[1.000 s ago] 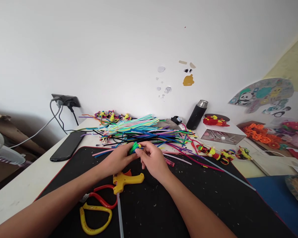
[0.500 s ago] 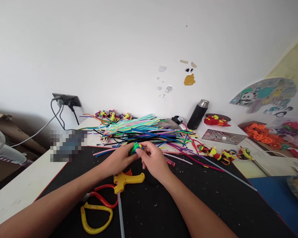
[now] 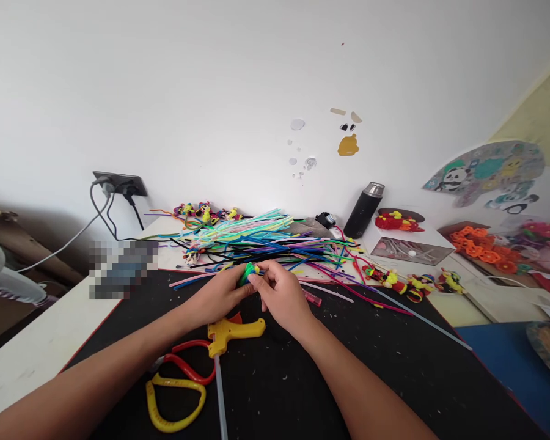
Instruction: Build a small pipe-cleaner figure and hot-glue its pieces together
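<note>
A small green and yellow pipe-cleaner piece (image 3: 247, 272) is pinched between my two hands over the far part of the black mat (image 3: 297, 379). My left hand (image 3: 222, 293) closes on it from the left. From the right, my right hand (image 3: 282, 296) presses thumb and fingers against it; much of the piece is hidden behind them. Just below the hands lies a yellow glue gun (image 3: 233, 333) with a clear glue stick (image 3: 220, 391) sticking out of it. Scissors with one red and one yellow handle loop (image 3: 176, 403) lie to its left.
Behind my hands spreads a heap of coloured pipe cleaners (image 3: 266, 241). Finished pipe-cleaner figures (image 3: 394, 281) lie at the right and more at the back left. A black flask (image 3: 364, 211) leans by a white box (image 3: 412, 244). Cables hang from a wall socket (image 3: 119, 183).
The whole view has shifted slightly left. My hands keep nearly the same grip on the green and yellow piece; nothing else has visibly moved.
</note>
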The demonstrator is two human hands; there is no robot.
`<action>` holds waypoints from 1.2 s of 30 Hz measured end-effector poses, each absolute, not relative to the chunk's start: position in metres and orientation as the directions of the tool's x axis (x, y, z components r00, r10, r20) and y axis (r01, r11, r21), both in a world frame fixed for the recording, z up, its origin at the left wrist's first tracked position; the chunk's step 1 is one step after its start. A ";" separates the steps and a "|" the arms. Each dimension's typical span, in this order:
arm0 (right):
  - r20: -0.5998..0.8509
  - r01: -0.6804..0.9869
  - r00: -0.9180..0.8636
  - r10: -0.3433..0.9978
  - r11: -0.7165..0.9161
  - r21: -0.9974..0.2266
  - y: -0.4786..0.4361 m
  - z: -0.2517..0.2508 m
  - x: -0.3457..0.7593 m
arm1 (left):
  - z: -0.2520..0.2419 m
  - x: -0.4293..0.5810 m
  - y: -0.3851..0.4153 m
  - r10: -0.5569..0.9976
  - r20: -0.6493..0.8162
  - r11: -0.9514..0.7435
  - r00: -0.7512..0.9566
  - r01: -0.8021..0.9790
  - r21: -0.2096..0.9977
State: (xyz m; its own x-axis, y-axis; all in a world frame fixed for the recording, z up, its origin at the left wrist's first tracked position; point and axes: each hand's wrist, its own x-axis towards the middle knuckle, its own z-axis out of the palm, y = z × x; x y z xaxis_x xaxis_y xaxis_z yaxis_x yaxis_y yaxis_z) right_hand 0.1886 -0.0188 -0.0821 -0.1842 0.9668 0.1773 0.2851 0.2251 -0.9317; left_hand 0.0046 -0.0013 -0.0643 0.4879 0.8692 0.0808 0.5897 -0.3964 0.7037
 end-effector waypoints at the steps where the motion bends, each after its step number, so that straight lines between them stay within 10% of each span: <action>1: 0.177 0.284 -0.183 0.967 0.224 -0.932 -0.019 -0.082 0.189 | -0.064 0.005 -0.002 0.866 0.083 -0.399 0.493 0.583 0.708; 22: 0.142 0.228 -0.202 0.969 0.187 -0.955 -0.018 -0.085 0.190 | -0.062 0.005 -0.002 0.836 0.075 -0.437 0.543 0.578 0.689; 36: 0.112 0.082 -0.195 0.974 0.130 -0.988 -0.019 -0.075 0.190 | -0.048 -0.010 0.009 0.765 -0.097 -0.218 0.636 0.397 0.892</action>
State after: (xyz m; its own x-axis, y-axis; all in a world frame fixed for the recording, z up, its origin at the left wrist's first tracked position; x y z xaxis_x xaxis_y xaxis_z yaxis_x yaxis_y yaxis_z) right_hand 0.1898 -0.0186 -0.0753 -0.1948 0.9745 0.1116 0.0824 0.1296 -0.9881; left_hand -0.0104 0.0094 -0.0484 0.6363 0.7654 -0.0967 0.3972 -0.2175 0.8916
